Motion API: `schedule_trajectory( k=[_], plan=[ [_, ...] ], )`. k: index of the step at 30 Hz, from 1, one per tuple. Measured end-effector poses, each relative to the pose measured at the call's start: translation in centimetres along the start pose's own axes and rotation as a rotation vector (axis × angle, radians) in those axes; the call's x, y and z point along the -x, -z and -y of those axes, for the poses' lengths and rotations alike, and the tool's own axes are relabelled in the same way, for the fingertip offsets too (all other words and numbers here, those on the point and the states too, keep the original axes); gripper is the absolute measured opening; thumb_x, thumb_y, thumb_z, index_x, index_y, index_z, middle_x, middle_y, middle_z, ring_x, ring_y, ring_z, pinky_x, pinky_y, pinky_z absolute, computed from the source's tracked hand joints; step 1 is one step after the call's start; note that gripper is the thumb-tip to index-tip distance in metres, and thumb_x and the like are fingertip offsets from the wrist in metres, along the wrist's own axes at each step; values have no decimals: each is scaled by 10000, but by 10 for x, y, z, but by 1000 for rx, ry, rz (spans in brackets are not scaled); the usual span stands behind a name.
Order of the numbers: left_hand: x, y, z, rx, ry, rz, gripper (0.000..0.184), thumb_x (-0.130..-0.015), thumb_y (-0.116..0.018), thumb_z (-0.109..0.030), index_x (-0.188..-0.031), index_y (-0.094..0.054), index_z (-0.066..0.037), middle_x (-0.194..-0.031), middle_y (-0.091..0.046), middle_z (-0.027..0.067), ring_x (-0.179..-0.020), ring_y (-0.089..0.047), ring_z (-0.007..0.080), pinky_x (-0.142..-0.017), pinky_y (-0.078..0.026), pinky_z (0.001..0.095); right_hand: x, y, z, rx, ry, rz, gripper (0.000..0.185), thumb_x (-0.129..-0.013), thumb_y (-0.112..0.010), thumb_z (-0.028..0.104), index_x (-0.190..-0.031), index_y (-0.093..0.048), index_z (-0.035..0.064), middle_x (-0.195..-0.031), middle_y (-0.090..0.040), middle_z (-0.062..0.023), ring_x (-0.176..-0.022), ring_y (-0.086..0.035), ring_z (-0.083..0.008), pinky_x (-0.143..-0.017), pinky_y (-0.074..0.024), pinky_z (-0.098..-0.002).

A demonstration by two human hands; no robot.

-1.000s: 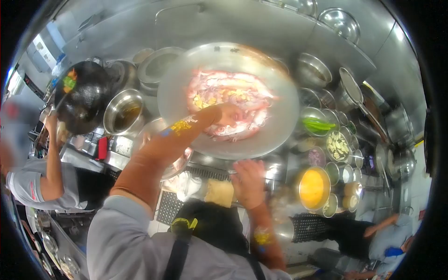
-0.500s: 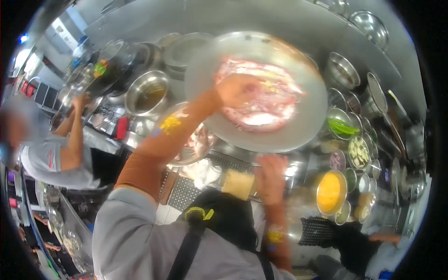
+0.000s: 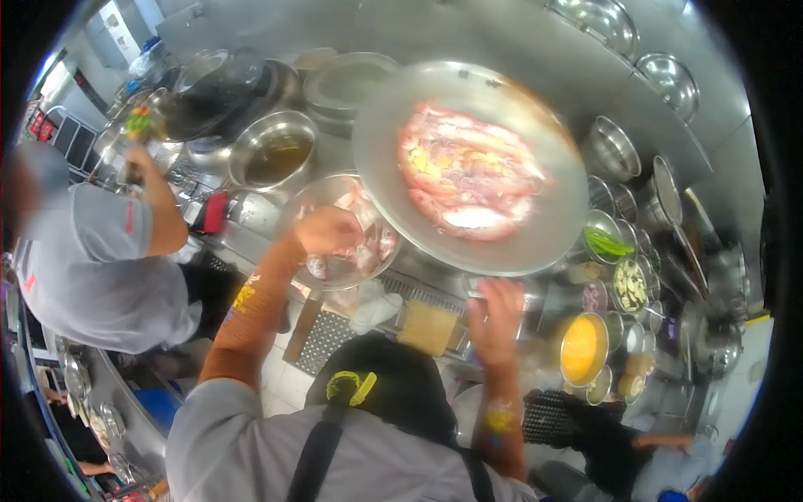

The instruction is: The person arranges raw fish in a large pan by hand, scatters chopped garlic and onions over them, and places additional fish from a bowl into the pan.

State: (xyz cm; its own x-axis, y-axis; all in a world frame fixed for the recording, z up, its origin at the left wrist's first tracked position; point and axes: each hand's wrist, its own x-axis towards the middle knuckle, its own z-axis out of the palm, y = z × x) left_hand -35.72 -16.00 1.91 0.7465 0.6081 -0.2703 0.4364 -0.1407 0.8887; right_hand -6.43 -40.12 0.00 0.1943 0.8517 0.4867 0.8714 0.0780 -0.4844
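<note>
My left hand (image 3: 329, 231) is over a metal bowl (image 3: 328, 285) of pinkish raw fish pieces (image 3: 368, 249). Its fingers curl down toward the fish, and whatever they hold is hidden. Right of the bowl sits a large wok (image 3: 548, 238) tilted toward me. Several long pinkish-red raw fish pieces (image 3: 468, 171) lie close together in it, with yellow bits on top. My right hand (image 3: 499, 308) is just below the wok's near rim, its thumb and fingers apart. Nothing shows in its grasp.
A pot of brown liquid (image 3: 272, 159) stands left of the wok. To the right are green peppers (image 3: 606, 243), a bowl of sliced vegetables (image 3: 630, 284) and a pot of yellow liquid (image 3: 581, 347). A co-worker (image 3: 100, 259) works at the left. A yellow sponge-like block (image 3: 427, 326) lies in front.
My left hand has moved from the fish in the wok leftward and down to the metal bowl. My right hand stays near the wok rim, slightly shifted right and down.
</note>
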Motion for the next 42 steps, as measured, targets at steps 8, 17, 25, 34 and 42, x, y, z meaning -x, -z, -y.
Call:
schedule_trajectory(
  k=[8,17,25,34,42],
  plan=[
    [-146,-52,-70,-643,-694,-4,199,-827,-654,-173,-918,-691,0,-857,-685,148,-768,-666,267,-702,-529,379,1,-2,-2,27,46,-33,399,-797,-721,200,-1169,-642,79,-1163,-620,-98,-1167,-521,-333,-1094,-290,-550],
    [-220,-123,-102,-1102,-177,83,378,-763,-607,-154,-1116,-720,-79,-1104,-689,203,-1026,-678,306,-893,-525,420,4,-4,-5,2,43,-124,401,-774,-739,171,-1154,-648,80,-1146,-627,-100,-1153,-530,-322,-1095,-293,-549],
    [-266,-111,-75,-1024,-30,246,432,-760,-655,-333,-1068,-712,-36,-1000,-700,224,-984,-680,339,-850,-524,432,6,-4,-8,-20,56,-148,439,-766,-742,163,-1184,-628,95,-1179,-609,-88,-1181,-510,-316,-1083,-298,-561],
    [-204,-110,-127,-1013,-477,-92,493,-786,-678,-408,-1127,-663,-52,-860,-666,229,-818,-651,389,-764,-521,456,3,-2,-5,-16,48,-150,444,-732,-747,133,-1162,-643,94,-1150,-625,-81,-1169,-528,-298,-1093,-300,-539],
    [-210,-106,-106,-945,-333,291,286,-824,-648,-291,-998,-670,-65,-898,-660,180,-889,-640,355,-746,-520,445,2,-1,-5,-1,31,-120,426,-732,-744,129,-1148,-653,102,-1141,-633,-81,-1152,-544,-301,-1105,-294,-540]
  ],
)
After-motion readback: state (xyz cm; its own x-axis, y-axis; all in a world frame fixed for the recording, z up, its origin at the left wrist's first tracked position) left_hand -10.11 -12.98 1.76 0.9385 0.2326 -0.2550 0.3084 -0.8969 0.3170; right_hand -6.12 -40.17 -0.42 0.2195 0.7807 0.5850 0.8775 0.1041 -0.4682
